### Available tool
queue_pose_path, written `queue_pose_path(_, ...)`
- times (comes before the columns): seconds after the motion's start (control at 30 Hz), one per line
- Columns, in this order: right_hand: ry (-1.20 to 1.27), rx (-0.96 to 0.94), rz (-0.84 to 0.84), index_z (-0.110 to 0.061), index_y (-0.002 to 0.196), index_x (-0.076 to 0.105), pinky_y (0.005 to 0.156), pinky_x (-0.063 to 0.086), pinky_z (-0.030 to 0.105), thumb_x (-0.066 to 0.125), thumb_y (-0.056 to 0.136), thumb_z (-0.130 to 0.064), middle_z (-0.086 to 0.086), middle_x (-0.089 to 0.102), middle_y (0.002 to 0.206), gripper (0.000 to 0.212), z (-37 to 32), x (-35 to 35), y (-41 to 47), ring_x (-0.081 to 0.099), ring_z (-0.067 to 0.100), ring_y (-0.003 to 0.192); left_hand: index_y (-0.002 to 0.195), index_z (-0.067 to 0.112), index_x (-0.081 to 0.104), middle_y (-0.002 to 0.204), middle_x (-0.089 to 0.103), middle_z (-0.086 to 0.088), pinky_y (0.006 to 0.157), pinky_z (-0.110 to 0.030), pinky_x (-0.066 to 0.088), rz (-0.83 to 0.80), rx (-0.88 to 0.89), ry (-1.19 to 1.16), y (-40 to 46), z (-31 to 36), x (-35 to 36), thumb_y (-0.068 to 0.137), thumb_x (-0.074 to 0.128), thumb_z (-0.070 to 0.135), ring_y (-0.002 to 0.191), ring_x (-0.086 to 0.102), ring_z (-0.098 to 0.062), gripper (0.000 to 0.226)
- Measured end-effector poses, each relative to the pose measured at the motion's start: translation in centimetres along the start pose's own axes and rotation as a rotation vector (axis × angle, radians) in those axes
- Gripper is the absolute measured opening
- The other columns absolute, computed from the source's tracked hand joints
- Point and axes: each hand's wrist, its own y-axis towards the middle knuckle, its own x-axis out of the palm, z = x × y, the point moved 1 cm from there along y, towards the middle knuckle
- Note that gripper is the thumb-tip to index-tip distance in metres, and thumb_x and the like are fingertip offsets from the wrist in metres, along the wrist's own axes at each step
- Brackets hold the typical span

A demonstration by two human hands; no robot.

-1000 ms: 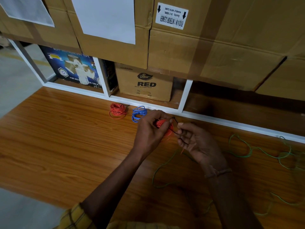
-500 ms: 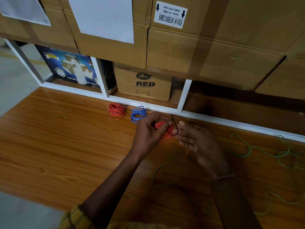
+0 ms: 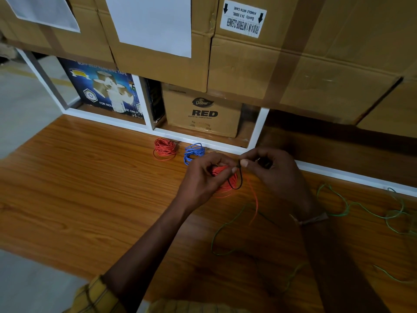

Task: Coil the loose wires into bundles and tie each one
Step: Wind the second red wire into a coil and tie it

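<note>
Between both sets of fingers, orange coiled wire bundle (image 3: 224,181) sits on wooden table (image 3: 90,188): left hand (image 3: 203,179) grips it steady, right hand (image 3: 274,170) pinches thin black tie wire (image 3: 239,177) looped around it, likely for twisting.

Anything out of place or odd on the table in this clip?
Only the green wire, sprawled uncoiled across the table's right side. The red bundle and blue bundle lie neatly coiled by the shelf. A label on one carton is upside down.

Two tied coils (image 3: 165,148) (image 3: 193,152) sit side by side on the table (image 3: 79,188), before the shelf (image 3: 203,141). Loose wire (image 3: 338,206) sprawls right; its far end probably runs out of view.
</note>
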Motion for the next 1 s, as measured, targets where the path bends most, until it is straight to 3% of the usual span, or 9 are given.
queue_pose_path(0.23, 0.118, 0.043, -0.045, -0.014, 0.098, 0.076, 0.078, 0.053, 0.016, 0.071, 0.094, -0.019, 0.000, 0.074, 0.095, 0.008, 0.2, 0.5, 0.3, 0.068, 0.008, 0.091, 0.100, 0.008, 0.079, 0.095, 0.078, -0.001, 0.084, -0.037, 0.057, -0.032, -0.013, -0.004, 0.1, 0.5, 0.2, 0.093, 0.078, 0.008, 0.093, 0.073, -0.020, 0.007)
queue_pose_path(0.37, 0.219, 0.100, 0.112, -0.013, 0.106, 0.075, 0.086, 0.052, 0.026, 0.064, 0.100, -0.025, -0.002, 0.074, 0.098, 0.017, 0.8, -0.1, 0.6, 0.068, 0.010, 0.095, 0.098, 0.008, 0.078, 0.093, 0.076, -0.002, 0.084, -0.038, 0.055, -0.105, -0.042, 0.011, -0.1, 0.5, 0.0, 0.093, 0.078, 0.008, 0.095, 0.070, -0.020, 0.005)
queue_pose_path(0.47, 0.274, 0.136, 0.175, -0.015, 0.104, 0.072, 0.082, 0.049, 0.024, 0.062, 0.102, -0.026, -0.008, 0.070, 0.092, 0.015, 1.6, -0.2, 1.1, 0.064, 0.004, 0.089, 0.099, 0.007, 0.076, 0.091, 0.074, -0.010, 0.081, -0.038, 0.054, -0.098, -0.087, -0.045, -0.4, 0.2, -0.1, 0.096, 0.074, 0.009, 0.091, 0.070, -0.029, 0.004)
queue_pose_path(0.6, 0.364, 0.145, 0.153, -0.004, 0.106, 0.067, 0.071, 0.051, 0.017, 0.056, 0.105, -0.020, -0.003, 0.072, 0.094, 0.019, 2.4, 1.1, 1.5, 0.066, 0.001, 0.086, 0.105, 0.012, 0.075, 0.086, 0.069, -0.010, 0.072, -0.023, 0.046, -0.112, -0.118, -0.071, -0.8, -0.5, 0.2, 0.099, 0.073, 0.015, 0.080, 0.065, -0.011, 0.007)
queue_pose_path(0.73, 0.385, 0.148, 0.191, 0.003, 0.106, 0.064, 0.065, 0.052, 0.018, 0.056, 0.104, -0.014, 0.006, 0.070, 0.090, 0.019, 2.2, 1.8, 1.8, 0.065, 0.002, 0.075, 0.103, 0.012, 0.074, 0.079, 0.062, 0.002, 0.063, -0.013, 0.042, -0.111, -0.165, -0.114, -0.9, -1.0, 0.8, 0.099, 0.072, 0.016, 0.068, 0.057, 0.001, 0.007)
queue_pose_path(0.83, 0.426, 0.198, 0.243, 0.006, 0.107, 0.064, 0.064, 0.053, 0.018, 0.055, 0.104, -0.012, 0.005, 0.068, 0.085, 0.020, 2.2, 2.5, 1.9, 0.065, 0.004, 0.072, 0.094, 0.012, 0.072, 0.077, 0.061, 0.000, 0.062, -0.018, 0.041, -0.070, -0.189, -0.112, -0.8, -1.4, 1.0, 0.097, 0.075, 0.020, 0.067, 0.055, -0.003, 0.009)
queue_pose_path(1.0, 0.649, 0.308, 0.300, 0.004, 0.109, 0.058, 0.061, 0.058, 0.022, 0.050, 0.106, -0.008, 0.019, 0.064, 0.089, 0.015, 1.9, 3.3, 2.5, 0.070, 0.019, 0.074, 0.086, 0.007, 0.068, 0.077, 0.059, 0.000, 0.061, -0.025, 0.040, -0.026, -0.271, -0.103, -1.2, -3.1, 1.5, 0.094, 0.075, 0.009, 0.063, 0.050, -0.001, 0.011)
